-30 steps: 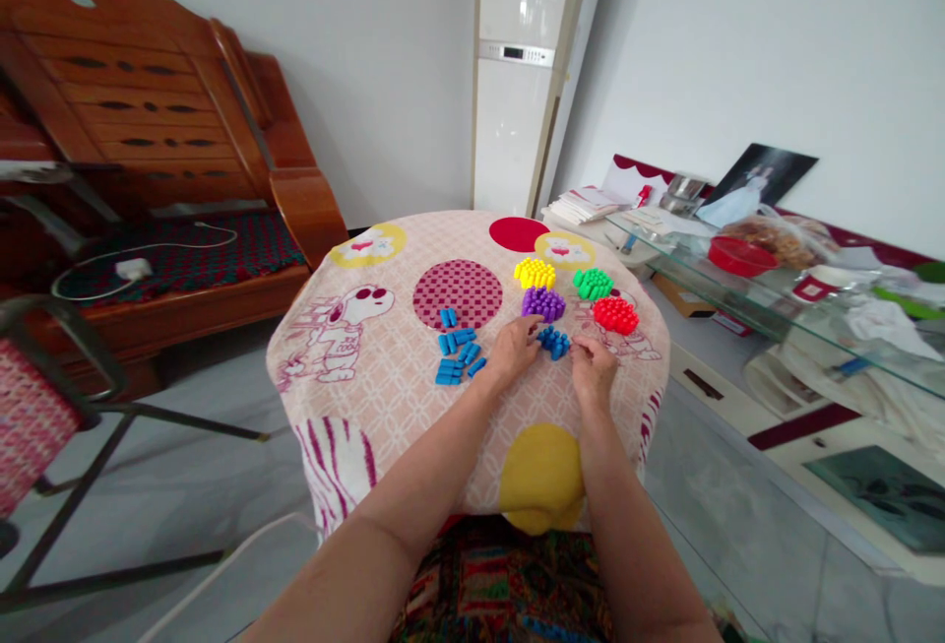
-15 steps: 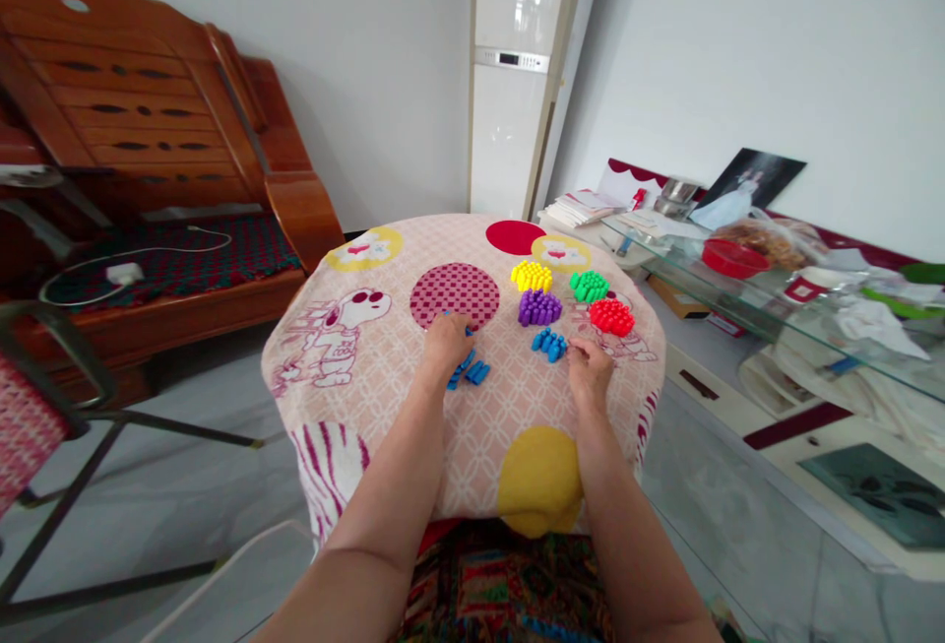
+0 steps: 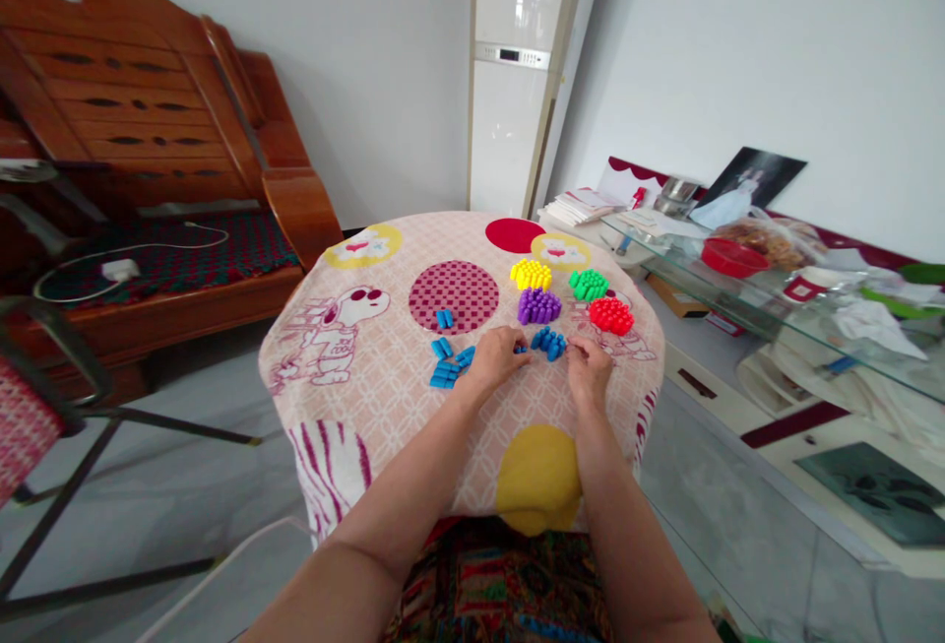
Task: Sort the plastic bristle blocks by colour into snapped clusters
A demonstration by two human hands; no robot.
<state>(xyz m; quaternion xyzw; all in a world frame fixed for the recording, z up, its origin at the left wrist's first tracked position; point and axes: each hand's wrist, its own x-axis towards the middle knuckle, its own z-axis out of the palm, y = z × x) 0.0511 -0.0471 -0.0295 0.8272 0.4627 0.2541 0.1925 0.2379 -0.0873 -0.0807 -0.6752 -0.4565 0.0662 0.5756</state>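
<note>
On a round table under a pink cartoon cloth [image 3: 369, 367] lie loose blue pegs [image 3: 447, 367] at the left and a small standing blue cluster [image 3: 550, 341] in the middle. My left hand [image 3: 496, 355] rests closed between them, pinching a blue peg at its fingertips beside the cluster. My right hand [image 3: 589, 367] sits just right of the blue cluster, fingers curled and touching it. Behind stand a yellow cluster [image 3: 532, 275], a purple cluster [image 3: 538, 306], a green cluster [image 3: 589, 284] and a red cluster [image 3: 611, 315].
A wooden bench [image 3: 148, 160] with a white cable stands at the left, a metal chair frame [image 3: 66, 397] in front of it. A glass shelf [image 3: 775, 298] with a red bowl, papers and a photo runs along the right. A white tall appliance [image 3: 517, 72] stands behind.
My left hand went left to the loose blue pegs, then came back right to the blue cluster with a peg. The right hand stayed by the cluster.
</note>
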